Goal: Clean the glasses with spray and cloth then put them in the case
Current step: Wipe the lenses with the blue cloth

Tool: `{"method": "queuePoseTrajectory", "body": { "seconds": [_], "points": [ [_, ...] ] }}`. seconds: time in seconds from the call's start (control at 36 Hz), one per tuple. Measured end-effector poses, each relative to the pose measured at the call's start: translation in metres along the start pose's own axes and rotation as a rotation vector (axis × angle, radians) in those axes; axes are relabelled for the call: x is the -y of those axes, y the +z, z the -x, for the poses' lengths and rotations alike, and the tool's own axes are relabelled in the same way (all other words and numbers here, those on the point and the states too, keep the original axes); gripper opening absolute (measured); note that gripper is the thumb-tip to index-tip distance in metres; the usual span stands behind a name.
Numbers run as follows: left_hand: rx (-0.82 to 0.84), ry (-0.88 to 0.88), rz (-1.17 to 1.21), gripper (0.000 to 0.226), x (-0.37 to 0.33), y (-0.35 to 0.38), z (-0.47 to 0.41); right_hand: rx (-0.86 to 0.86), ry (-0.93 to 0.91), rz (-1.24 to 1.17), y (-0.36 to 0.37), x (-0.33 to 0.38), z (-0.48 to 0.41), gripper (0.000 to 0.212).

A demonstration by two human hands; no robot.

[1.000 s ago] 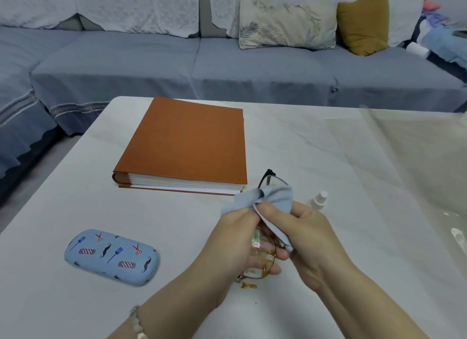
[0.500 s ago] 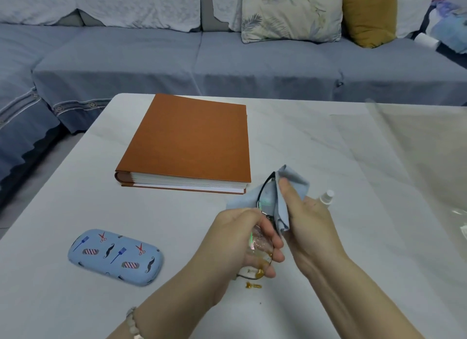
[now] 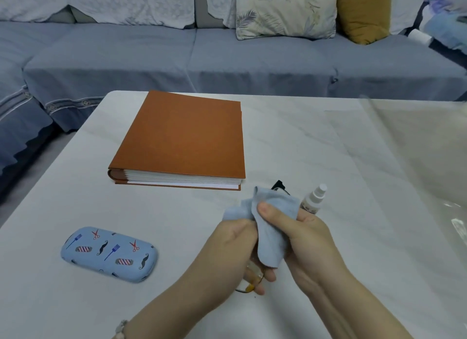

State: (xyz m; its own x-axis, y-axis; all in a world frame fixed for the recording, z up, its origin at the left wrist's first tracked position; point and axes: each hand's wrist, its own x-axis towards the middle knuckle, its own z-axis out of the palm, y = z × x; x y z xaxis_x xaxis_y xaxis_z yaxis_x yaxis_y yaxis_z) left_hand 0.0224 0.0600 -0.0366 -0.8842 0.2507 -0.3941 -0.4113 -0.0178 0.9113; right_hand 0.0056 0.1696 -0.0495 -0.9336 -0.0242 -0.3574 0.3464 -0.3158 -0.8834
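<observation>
Glasses [image 3: 254, 275], seemingly cloth-wrapped [image 3: 271, 232], between both hands.

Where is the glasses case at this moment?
In the head view, the closed glasses case lies on the table at the lower left, nearer than the orange book.

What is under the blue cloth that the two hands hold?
The glasses: a dark frame tip shows above the blue cloth, and a lens edge below the left hand. The rest is covered by the cloth and the right hand.
</observation>
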Motion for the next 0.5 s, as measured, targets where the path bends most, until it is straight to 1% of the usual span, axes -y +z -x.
{"method": "queuePoseTrajectory", "body": {
  "seconds": [0.03,0.06,0.11,0.17,0.22,0.28,0.33,0.39,0.5],
  "points": [
    [0.009,-0.021,-0.003,0.033,0.000,0.001,0.002,-0.012,-0.006,0.003,0.000,0.001,-0.002,0.051],
    [0.016,-0.024,0.002,0.033,0.001,0.003,0.002,-0.024,-0.012,0.003,0.000,0.002,-0.004,0.052],
    [0.006,-0.022,0.025,0.030,0.002,0.005,0.004,-0.058,-0.043,0.013,-0.001,0.006,-0.007,0.044],
    [-0.017,-0.018,0.037,0.032,0.002,0.004,0.003,-0.109,-0.085,0.030,-0.002,0.008,-0.010,0.038],
    [-0.039,0.015,0.037,0.042,0.001,0.004,0.002,-0.128,-0.109,0.058,0.000,0.008,-0.010,0.040],
    [-0.044,0.034,0.035,0.045,-0.001,0.003,0.003,-0.130,-0.117,0.039,0.003,0.007,-0.006,0.038],
    [-0.043,0.036,0.031,0.044,-0.002,0.002,0.003,-0.114,-0.132,0.026,0.004,0.004,-0.002,0.050],
    [-0.038,0.033,0.030,0.042,-0.003,0.001,0.003,-0.062,-0.135,0.029,0.004,0.001,0.001,0.048],
    [-0.060,0.035,0.046,0.028,-0.005,-0.002,0.000,0.086,-0.099,-0.028,0.003,-0.006,0.010,0.029]
  ]
}}
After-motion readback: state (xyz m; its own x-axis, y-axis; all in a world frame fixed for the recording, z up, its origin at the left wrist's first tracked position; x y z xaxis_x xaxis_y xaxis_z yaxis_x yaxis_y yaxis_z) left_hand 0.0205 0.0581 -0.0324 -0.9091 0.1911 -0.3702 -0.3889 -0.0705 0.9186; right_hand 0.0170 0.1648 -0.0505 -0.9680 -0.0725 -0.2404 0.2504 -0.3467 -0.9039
